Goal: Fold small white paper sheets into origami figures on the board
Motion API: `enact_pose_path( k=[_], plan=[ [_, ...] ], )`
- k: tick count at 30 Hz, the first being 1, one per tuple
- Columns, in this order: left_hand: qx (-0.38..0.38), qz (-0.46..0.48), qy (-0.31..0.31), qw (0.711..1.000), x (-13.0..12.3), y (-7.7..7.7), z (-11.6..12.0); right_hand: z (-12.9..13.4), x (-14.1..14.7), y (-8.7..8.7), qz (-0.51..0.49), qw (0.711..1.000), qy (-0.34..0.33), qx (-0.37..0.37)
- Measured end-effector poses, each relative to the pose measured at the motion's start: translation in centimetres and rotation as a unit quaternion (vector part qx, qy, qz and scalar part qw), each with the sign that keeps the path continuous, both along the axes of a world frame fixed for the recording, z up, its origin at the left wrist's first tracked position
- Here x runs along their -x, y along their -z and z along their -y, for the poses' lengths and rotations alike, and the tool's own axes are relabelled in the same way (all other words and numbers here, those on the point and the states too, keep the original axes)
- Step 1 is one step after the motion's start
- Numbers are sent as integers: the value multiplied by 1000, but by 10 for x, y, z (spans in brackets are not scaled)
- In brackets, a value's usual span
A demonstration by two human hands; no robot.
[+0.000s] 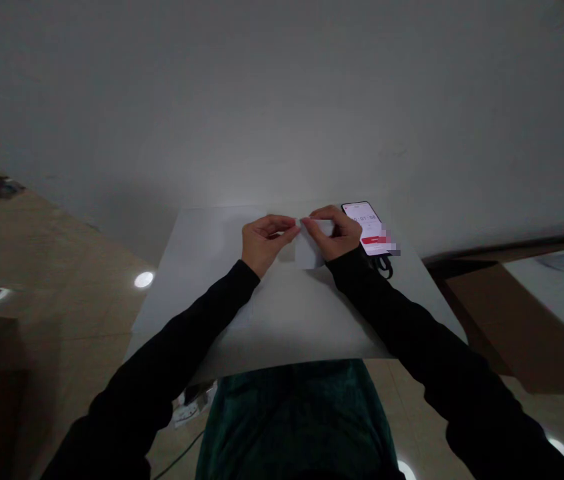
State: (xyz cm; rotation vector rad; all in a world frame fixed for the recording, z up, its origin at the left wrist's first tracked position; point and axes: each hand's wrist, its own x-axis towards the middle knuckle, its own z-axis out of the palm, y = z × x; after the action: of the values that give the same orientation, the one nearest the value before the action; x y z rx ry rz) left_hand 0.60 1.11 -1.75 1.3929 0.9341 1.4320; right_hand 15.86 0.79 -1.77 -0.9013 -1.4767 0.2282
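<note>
Between my hands a small white piece of paper (308, 251) is held up over the white table (282, 333). My left hand (268, 241) pinches its upper left corner with thumb and fingertips. My right hand (335, 232) grips the top edge close by, thumb in front, and covers part of the paper's right side. The two sets of fingertips nearly meet. Whether the paper is folded I cannot tell. A larger white sheet (202, 260) lies flat on the table under and left of my left hand.
A phone (368, 230) with a lit timer screen lies just right of my right hand, a dark cable (385, 267) at its lower end. A pale wall (282, 100) rises behind the table. A brown cardboard box (522, 327) stands at the right, on the tiled floor.
</note>
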Motion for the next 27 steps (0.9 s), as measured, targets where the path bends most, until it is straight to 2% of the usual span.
enact_pose_path(
  k=[19, 27],
  plan=[
    [-18, -6, -29, 999, -3, -6, 3, 3, 2, -5, 15, 1000, -4, -8],
    [-12, 22, -16, 1000, -3, -4, 2, 3, 2, -7, 13, 999, -15, -32]
  ],
)
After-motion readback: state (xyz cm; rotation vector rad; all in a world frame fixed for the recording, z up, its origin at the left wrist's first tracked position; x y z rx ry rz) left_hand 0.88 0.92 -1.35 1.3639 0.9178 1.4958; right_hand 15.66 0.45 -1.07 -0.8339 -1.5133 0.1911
